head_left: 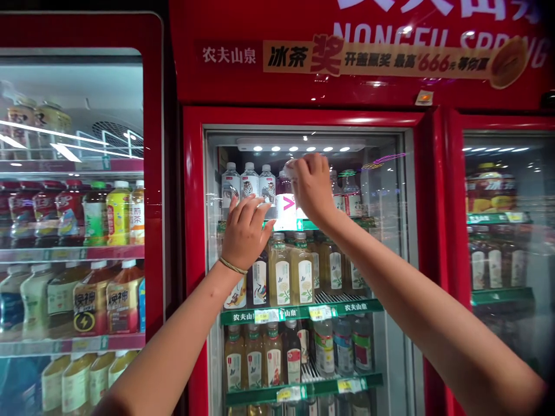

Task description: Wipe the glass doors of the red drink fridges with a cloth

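My right hand is closed over the top of a purple bottle with a white label and a pink mark, which stands on the top shelf of the red middle cooler. My left hand is raised just left of that bottle. Its fingers are stretched upward against the row of clear bottles with tiger labels and hold nothing. A thin band circles my left wrist.
Yellow tea bottles fill the second shelf below my hands, with more drinks on the lower shelves. A second red cooler stands to the left, and a third to the right with its glass door closed.
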A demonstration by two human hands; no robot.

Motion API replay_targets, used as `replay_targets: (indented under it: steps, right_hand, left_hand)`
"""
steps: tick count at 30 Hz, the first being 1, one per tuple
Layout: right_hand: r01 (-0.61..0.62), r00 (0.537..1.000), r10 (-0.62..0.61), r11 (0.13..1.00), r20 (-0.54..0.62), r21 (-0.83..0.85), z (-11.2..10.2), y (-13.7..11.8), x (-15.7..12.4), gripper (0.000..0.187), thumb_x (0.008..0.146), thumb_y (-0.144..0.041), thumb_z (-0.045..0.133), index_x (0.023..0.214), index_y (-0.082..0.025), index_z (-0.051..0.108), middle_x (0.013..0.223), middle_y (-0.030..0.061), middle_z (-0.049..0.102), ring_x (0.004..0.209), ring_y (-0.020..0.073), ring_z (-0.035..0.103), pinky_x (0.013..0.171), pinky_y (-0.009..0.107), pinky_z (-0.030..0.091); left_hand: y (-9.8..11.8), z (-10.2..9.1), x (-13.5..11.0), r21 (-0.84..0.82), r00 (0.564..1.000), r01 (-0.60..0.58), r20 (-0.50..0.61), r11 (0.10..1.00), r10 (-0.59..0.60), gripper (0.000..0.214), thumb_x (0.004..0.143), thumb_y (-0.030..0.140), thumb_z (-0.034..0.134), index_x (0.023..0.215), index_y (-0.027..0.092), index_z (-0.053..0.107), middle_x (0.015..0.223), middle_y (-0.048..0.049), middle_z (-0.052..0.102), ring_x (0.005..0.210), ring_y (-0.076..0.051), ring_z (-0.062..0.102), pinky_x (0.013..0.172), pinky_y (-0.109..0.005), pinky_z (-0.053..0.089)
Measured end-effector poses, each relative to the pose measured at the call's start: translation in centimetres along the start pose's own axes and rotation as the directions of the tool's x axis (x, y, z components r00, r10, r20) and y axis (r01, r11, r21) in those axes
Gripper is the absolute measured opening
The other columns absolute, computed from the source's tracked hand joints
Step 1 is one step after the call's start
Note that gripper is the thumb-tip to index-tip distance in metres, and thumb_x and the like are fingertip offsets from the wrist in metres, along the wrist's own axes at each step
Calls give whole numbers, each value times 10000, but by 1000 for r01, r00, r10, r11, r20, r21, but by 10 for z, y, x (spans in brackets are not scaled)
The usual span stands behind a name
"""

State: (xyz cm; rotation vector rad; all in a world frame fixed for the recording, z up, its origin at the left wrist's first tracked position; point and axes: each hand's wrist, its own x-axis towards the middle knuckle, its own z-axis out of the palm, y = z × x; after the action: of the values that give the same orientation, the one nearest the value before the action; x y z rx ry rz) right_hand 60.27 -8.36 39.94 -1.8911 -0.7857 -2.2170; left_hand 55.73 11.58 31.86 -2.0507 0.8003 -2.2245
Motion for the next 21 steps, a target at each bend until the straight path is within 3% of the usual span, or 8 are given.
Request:
replay_targets:
  steps: [4, 9, 13, 18, 21]
  right_hand:
    - [181, 974, -186, 982, 128, 51, 1, -4, 1, 317, 952, -105, 484, 1192, -287, 584, 1182, 95, 549, 1034, 257, 511, 892, 418, 470]
    - [13, 1000, -13, 1000, -13, -14, 5, -7, 3, 307, 956, -104, 440, 1191, -246, 577, 1119, 123, 541, 1042, 281, 511, 880, 460, 484]
    - [202, 972, -201, 979, 121, 1, 7, -17, -3, 276, 974, -140, 459, 1184, -279, 573, 1163, 100, 557, 1026, 251, 499, 890, 430, 484]
    - [-31, 999, 32, 999, -41, 41, 16, -31, 9, 315, 960, -120, 426, 1210, -257, 559, 1104, 122, 539, 1041, 291, 502, 876, 468, 464]
    - [127, 991, -128, 992, 45, 13, 22, -46, 15, 264, 990, -133, 408, 1153, -252, 578, 1117, 121, 565, 989, 264, 500, 840, 427, 455]
  left_hand:
    - [-10, -11, -5, 2, 999, 31, 29, 1000, -31, 350, 982, 315, 604, 1307, 190, 570, 1343, -153, 610, 1396, -320, 507, 1193, -559, 439]
    - [-25, -31, -13, 51, 995, 19, 96, 999, -24, 360, 984, 325, 598, 1325, 213, 581, 1353, -147, 614, 1391, -321, 512, 1157, -525, 473]
    - [-42, -45, -21, 134, 996, 39, 78, 990, -50, 362, 979, 334, 600, 1325, 228, 605, 1353, -137, 631, 1349, -324, 541, 1136, -515, 471]
    - [-58, -53, -33, 193, 997, 35, 57, 981, -47, 375, 985, 344, 587, 1345, 244, 608, 1357, -126, 646, 1315, -317, 568, 1105, -503, 472]
    - [-62, -53, -40, 169, 998, 16, 51, 986, -25, 393, 987, 319, 583, 1370, 234, 590, 1395, -128, 627, 1351, -309, 549, 1134, -500, 462]
